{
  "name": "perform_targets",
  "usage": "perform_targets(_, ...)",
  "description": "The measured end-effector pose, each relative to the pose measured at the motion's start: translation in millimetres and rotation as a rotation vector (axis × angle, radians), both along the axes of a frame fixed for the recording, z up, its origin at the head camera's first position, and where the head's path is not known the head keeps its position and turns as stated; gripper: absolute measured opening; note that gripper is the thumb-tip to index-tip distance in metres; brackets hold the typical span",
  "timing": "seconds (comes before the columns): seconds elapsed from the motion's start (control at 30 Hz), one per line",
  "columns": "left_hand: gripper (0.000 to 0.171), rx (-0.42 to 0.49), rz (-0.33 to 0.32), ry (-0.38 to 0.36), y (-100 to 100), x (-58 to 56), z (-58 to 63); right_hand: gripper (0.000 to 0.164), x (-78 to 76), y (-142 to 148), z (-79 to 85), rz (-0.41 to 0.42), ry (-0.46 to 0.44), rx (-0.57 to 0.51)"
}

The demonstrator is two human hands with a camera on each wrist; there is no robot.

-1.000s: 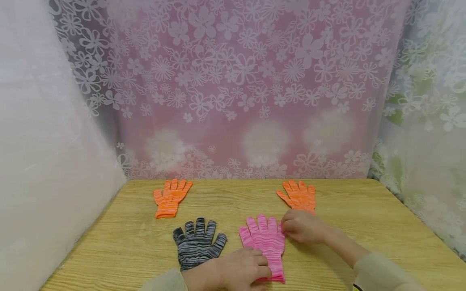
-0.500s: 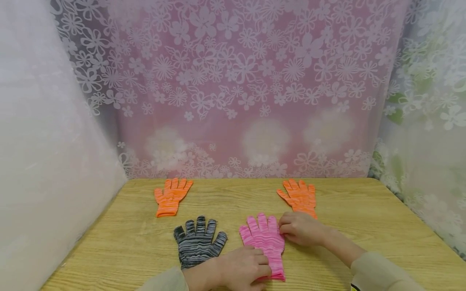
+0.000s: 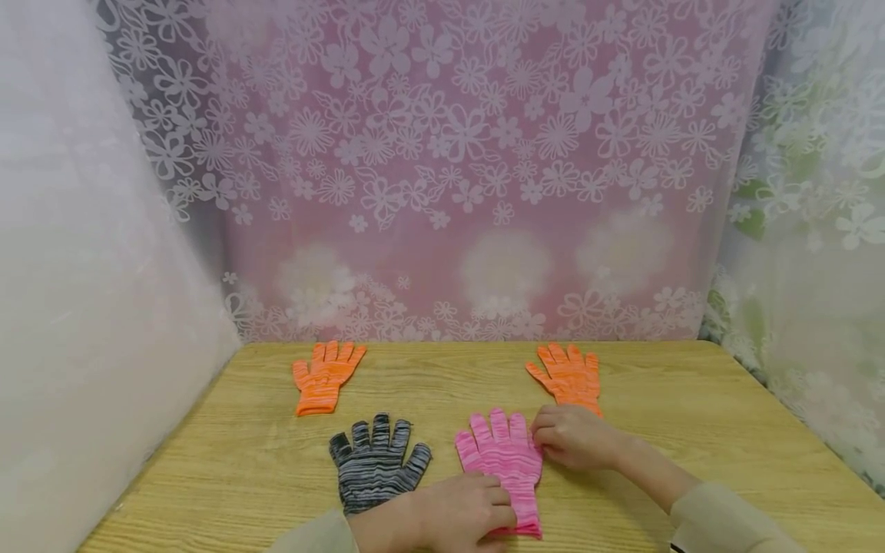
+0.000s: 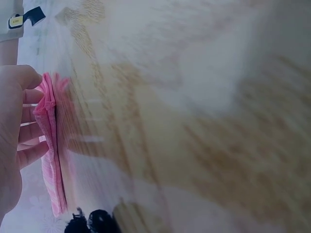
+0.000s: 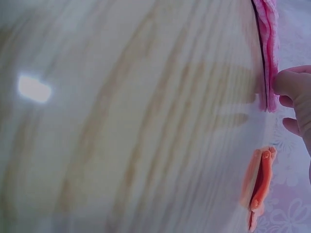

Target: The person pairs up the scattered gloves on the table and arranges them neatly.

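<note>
A pink striped knit glove point(image 3: 505, 457) lies flat on the table, its fingers towards the back. My left hand point(image 3: 456, 511) rests on the lower part of it near the cuff; in the left wrist view its spread fingers point(image 4: 30, 132) touch the glove, whose fabric is bunched there. At the glove's right edge, my right hand point(image 3: 570, 436) pinches its outermost finger, which is mostly hidden. The right wrist view has the thumb point(image 5: 289, 83) against the pink fabric. A black and grey striped glove point(image 3: 376, 468) lies to the left, its lower end covered by my left forearm.
Two orange gloves lie further back, one on the left point(image 3: 323, 380) and one on the right point(image 3: 570, 376), whose cuff is partly behind my right hand. The wooden table point(image 3: 691, 407) ends at a flowered pink curtain point(image 3: 470, 153), with pale sheets on both sides.
My right hand has shifted very slightly towards me over the last second and still pinches the glove's edge. The left hand and all the gloves lie about where they were.
</note>
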State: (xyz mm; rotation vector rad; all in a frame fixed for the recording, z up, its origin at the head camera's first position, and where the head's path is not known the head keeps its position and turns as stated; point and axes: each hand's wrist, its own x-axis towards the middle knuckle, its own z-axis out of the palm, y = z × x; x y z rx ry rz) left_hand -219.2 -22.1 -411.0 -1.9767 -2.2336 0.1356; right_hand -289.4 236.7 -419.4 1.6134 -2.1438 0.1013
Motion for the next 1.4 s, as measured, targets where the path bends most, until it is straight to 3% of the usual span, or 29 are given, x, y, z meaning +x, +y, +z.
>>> perform_targets(0.23,0.018,-0.004,0.01,-0.008,-0.4,0.1,-0.5,0.014,1.2,2.1,-0.3,0.007,-0.004,0.012)
perform_targets(0.4,0.019,-0.014,0.023,-0.038,-0.6,0.5,0.0,0.002,4.6,3.9,1.0,-0.023,-0.03,-0.034)
perform_targets(0.9,0.019,-0.007,0.013,-0.045,-0.1,-0.6,1.1,0.01,8.6,6.5,0.4,-0.066,-0.051,-0.019)
perform_targets(1.3,0.02,0.021,-0.003,0.027,-1.0,0.7,-1.4,0.006,11.9,5.1,-0.5,-0.083,-0.077,-0.053)
perform_targets(1.4,0.02,0.035,-0.005,0.034,-1.9,0.9,-2.9,0.003,15.8,-2.0,3.0,-0.033,-0.092,-0.08)
